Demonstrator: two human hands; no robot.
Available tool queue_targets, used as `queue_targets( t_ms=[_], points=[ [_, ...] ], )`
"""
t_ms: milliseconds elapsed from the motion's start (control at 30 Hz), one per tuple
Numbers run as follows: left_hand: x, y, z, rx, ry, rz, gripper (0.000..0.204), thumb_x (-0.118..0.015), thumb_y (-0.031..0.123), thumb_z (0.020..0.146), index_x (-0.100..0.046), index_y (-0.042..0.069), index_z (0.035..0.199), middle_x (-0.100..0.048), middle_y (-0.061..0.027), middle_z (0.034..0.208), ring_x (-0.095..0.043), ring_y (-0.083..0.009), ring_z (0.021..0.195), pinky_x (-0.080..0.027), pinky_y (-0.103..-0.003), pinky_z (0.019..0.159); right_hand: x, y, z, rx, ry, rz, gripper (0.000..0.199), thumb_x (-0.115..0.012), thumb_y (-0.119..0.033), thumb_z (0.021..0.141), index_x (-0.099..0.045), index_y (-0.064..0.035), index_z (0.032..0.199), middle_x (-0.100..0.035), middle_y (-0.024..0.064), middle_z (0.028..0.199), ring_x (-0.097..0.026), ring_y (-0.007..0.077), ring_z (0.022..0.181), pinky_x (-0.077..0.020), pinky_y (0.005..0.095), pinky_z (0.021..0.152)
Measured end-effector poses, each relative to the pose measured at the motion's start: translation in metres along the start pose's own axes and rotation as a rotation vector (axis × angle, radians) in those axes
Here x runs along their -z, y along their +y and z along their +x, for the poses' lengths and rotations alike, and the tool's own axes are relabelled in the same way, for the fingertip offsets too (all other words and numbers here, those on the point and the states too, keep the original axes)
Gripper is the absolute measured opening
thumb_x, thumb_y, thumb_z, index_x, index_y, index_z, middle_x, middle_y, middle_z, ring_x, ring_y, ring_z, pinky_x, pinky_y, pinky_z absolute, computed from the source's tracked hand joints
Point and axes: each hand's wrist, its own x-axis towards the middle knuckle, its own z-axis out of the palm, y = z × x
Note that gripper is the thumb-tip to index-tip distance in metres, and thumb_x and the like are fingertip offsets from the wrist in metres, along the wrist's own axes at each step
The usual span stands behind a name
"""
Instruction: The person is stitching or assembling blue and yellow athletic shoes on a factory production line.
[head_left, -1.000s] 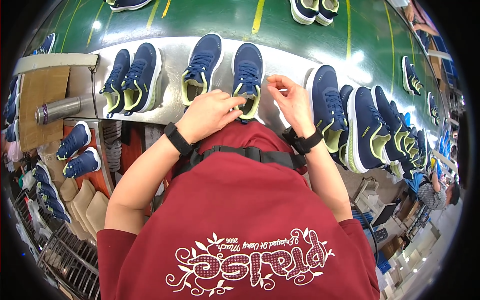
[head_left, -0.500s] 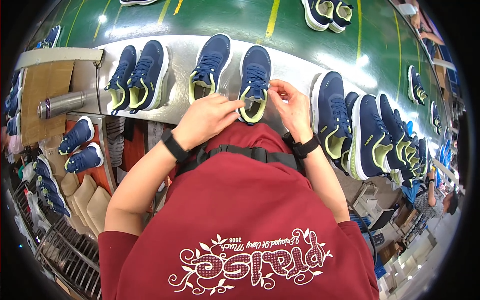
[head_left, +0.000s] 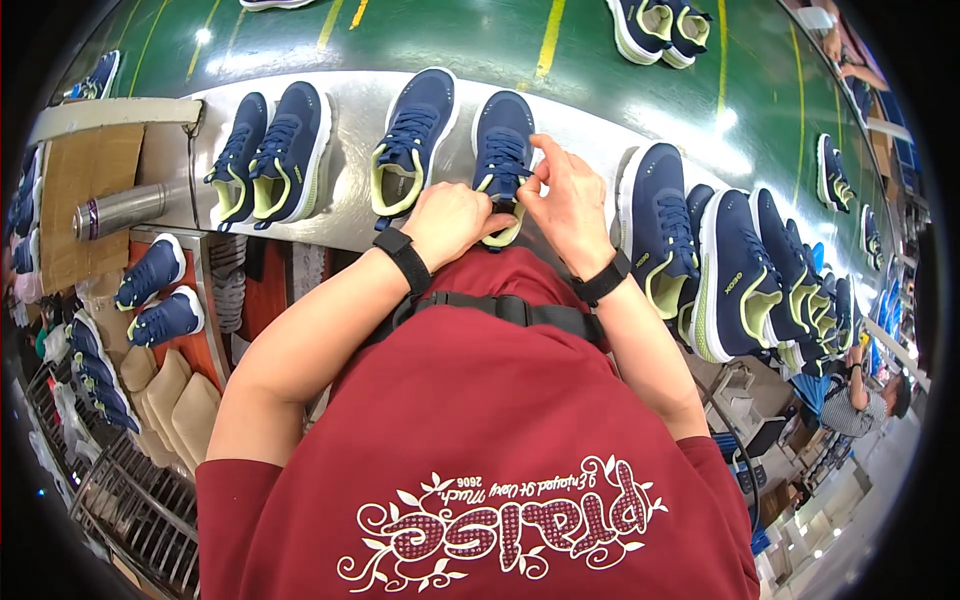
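A long steel table [head_left: 330, 215] curves across the view, carrying navy shoes toe-out in a row so each opening faces the person. Toward the right more shoes [head_left: 740, 270] crowd on edge, overlapping, likely to save room. The shoe [head_left: 503, 150] in hand lies flat at the near edge, right in front of the chest. Left hand [head_left: 455, 220] steadies its heel, grip pinched at the collar; right hand [head_left: 565, 200] has fingers pinched together on the laces.
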Motion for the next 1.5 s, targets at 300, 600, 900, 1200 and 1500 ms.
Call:
queue_targets(
  t_ms=[300,600,900,1200,1500],
  points=[
    [0.007,-0.013,-0.015,-0.074,-0.038,-0.108,0.027,-0.058,0.027,0.088,-0.069,0.004,0.078,-0.065,-0.0165,0.073,-0.063,-0.0346,0.069,-0.049,-0.044,0.064,0.035,0.009,0.003,0.030,-0.246,0.165,0.036,-0.055,-0.007,0.088,-0.055,-0.0038,0.123,-0.060,0.0184,0.116,-0.059,0.0337,0.104,-0.0463,0.0376,0.090],
    [0.045,0.000,-0.017,0.078,0.269,-0.408,0.015,-0.061,0.012,0.085,-0.066,0.002,0.095,-0.066,-0.0133,0.081,-0.065,-0.0259,0.073,-0.050,-0.035,0.064,0.012,0.002,-0.026,-0.024,-0.183,0.290,0.047,-0.062,-0.012,0.085,-0.050,0.0000,0.128,-0.054,0.0241,0.126,-0.054,0.0367,0.116,-0.0439,0.0385,0.097],
    [0.025,-0.018,0.009,0.244,0.318,-0.590,0.026,-0.065,0.006,0.083,-0.065,0.001,0.108,-0.069,-0.0111,0.083,-0.068,-0.0171,0.077,-0.053,-0.027,0.071,-0.010,-0.005,-0.029,-0.167,-0.399,0.209,0.068,-0.062,-0.015,0.079,-0.031,0.0202,0.129,-0.055,0.0338,0.110,-0.059,0.0432,0.098,-0.0492,0.0419,0.083],
    [0.012,0.004,0.019,-0.050,0.642,-0.011,0.029,-0.062,-0.001,0.067,-0.063,0.006,0.095,-0.061,-0.0083,0.076,-0.062,-0.0247,0.071,-0.049,-0.036,0.061,-0.024,0.001,-0.041,-0.127,-0.309,0.050,0.067,-0.058,-0.017,0.084,-0.028,0.0171,0.132,-0.060,0.0307,0.094,-0.062,0.0415,0.083,-0.0508,0.0439,0.072],
    [0.017,-0.008,0.010,0.104,0.552,-0.169,0.024,-0.060,0.002,0.079,-0.064,0.005,0.103,-0.064,-0.0112,0.083,-0.063,-0.0268,0.067,-0.050,-0.033,0.061,-0.024,0.010,-0.038,-0.148,-0.345,0.138,0.069,-0.057,-0.015,0.084,-0.022,0.0163,0.134,-0.060,0.0315,0.092,-0.062,0.0434,0.079,-0.0504,0.0450,0.070]
  ],
)
